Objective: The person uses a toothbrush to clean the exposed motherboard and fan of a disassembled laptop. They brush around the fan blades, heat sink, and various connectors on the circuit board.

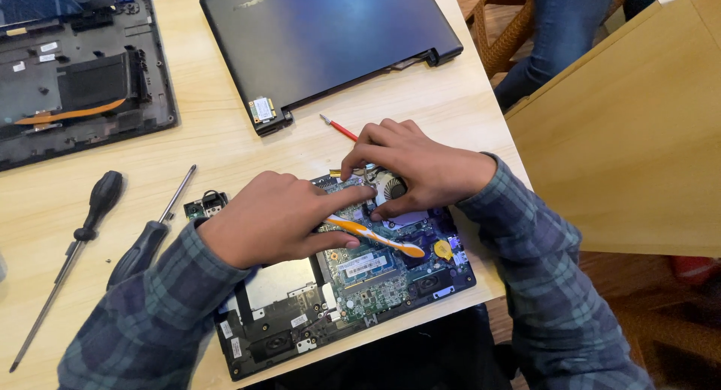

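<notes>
Left hand (274,221) grip closed on orange-white toothbrush (373,235), right hand (420,172) fingertips pinched at round grey cooling fan (392,188), both over opened black laptop base's green motherboard (375,274) at desk (225,146) front edge; likely fan-cleaning, next needs steady bristle contact.

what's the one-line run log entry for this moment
left hand: holds orange tool | right hand: on fan | open laptop base | two screwdrivers left on table

Left hand (274,217) and right hand (417,168) cover part of the opened black laptop base's green circuit board (375,274); second dismantled black laptop shell (75,82) cut by top-left edge.
</notes>
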